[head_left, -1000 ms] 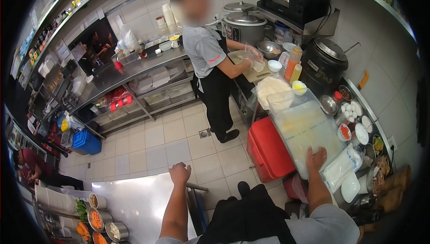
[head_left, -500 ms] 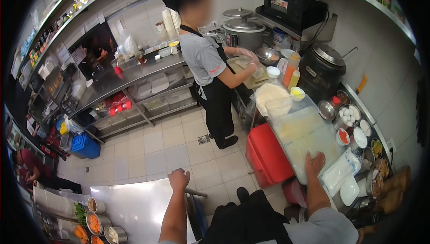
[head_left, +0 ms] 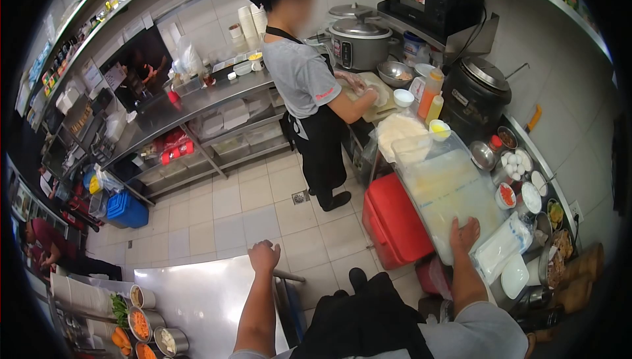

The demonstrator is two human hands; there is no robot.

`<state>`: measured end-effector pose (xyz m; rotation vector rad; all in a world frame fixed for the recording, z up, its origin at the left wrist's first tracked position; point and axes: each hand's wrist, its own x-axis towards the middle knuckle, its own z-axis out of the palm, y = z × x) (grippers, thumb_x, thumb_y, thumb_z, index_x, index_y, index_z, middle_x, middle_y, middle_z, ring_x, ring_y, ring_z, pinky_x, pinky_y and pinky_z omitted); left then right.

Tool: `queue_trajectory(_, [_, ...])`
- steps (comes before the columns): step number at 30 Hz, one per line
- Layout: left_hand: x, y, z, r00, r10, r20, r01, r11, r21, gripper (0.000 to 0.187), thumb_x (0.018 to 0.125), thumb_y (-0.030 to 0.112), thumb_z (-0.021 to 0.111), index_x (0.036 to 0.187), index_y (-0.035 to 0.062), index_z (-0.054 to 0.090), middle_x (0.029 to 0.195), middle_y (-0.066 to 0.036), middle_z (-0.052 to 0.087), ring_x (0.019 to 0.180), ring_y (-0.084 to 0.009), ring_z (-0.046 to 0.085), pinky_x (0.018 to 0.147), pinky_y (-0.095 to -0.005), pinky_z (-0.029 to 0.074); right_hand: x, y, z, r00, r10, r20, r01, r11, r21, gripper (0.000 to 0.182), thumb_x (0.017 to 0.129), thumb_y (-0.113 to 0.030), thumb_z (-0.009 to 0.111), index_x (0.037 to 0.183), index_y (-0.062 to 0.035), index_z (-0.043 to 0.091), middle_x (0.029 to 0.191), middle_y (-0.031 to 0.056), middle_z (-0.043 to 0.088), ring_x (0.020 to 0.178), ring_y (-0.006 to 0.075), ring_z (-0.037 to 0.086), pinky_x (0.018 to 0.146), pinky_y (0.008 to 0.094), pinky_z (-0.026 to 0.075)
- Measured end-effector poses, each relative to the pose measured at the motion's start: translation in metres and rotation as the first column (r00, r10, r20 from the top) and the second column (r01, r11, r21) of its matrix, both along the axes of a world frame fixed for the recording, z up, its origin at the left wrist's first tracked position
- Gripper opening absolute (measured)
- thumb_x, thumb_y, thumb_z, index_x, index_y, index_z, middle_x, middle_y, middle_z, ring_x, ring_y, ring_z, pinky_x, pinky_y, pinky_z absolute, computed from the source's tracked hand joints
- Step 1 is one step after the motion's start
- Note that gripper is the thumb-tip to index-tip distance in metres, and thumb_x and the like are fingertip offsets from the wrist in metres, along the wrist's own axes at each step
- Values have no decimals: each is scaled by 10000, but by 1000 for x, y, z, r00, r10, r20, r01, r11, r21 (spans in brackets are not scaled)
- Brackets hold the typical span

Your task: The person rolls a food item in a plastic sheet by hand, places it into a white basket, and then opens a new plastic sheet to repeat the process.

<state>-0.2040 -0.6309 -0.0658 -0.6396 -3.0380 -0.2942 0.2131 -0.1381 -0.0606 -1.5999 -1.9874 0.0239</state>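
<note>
My left hand (head_left: 264,255) is at the corner of a bare steel table (head_left: 204,300), its fingers curled in with nothing showing in them. My right hand (head_left: 465,234) lies with fingers stretched over the near part of a pale, translucent cutting board (head_left: 441,188), holding nothing. Right beside that hand is a clear plastic bag (head_left: 503,244) with something white in it. A white dish (head_left: 515,276) stands just below the bag. At the board's far end are a flat, pale sheet-like stack (head_left: 400,134) and a small bowl with yellow contents (head_left: 439,130).
A co-worker (head_left: 303,89) stands ahead, gloved hands over another board. A red bin (head_left: 395,220) stands under my board. Along the wall are squeeze bottles (head_left: 431,89), a black pot (head_left: 474,102), eggs (head_left: 515,163) and several bowls. Tubs of cut vegetables (head_left: 139,325) are at lower left.
The view has shifted slightly. The co-worker's hands have come lower and closer together over their board. My two hands have stayed about where they were.
</note>
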Motion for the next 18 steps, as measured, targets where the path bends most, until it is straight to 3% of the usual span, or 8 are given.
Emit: queue_trajectory(18, [1, 2, 4, 1000, 13, 14, -12, 999, -46, 352, 865, 433, 697, 915, 92, 772, 920, -95, 759, 943, -288, 699, 851, -470, 509, -1, -2, 6, 1000, -15, -1, 15, 998, -63, 689, 902, -462, 682, 1329, 58, 535, 1420, 227, 509, 1385, 377, 414, 1187, 493, 275])
